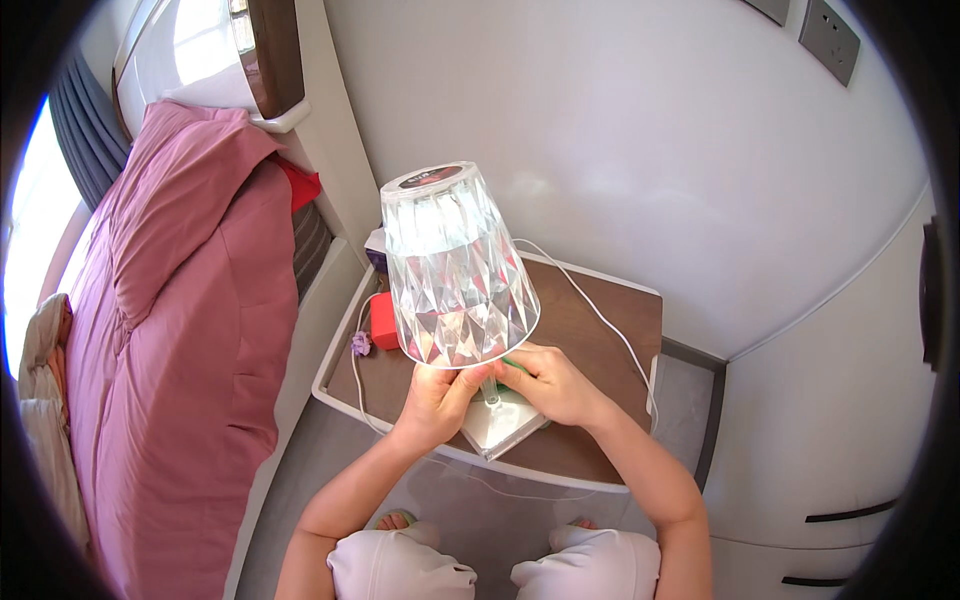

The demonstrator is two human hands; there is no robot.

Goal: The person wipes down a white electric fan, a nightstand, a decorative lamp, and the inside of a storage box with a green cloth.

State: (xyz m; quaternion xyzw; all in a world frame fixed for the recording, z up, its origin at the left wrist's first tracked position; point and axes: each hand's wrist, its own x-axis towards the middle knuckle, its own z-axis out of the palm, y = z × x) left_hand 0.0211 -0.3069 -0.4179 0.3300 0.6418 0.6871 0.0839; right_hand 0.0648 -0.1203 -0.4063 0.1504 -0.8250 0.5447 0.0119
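A table lamp (460, 270) with a clear faceted shade leans slightly left in front of me, its upper part bright. Its flat, clear square base (500, 425) shows below, near the nightstand's front edge. My left hand (437, 405) is closed at the lamp, just under the shade's lower rim, with the thumb at the stem. From the other side my right hand (550, 385) is closed by the stem, and a bit of a green, cloth-like piece (515, 364) shows at its fingers. The shade hides most of the fingertips.
Under the lamp is a brown-topped nightstand (600, 400) with a pale rim. A red box (384, 322), a small purple flower (361, 343) and a white cable (600, 312) lie on it. To the left stands a bed with a pink quilt (200, 330); a white cabinet (820, 460) is at right.
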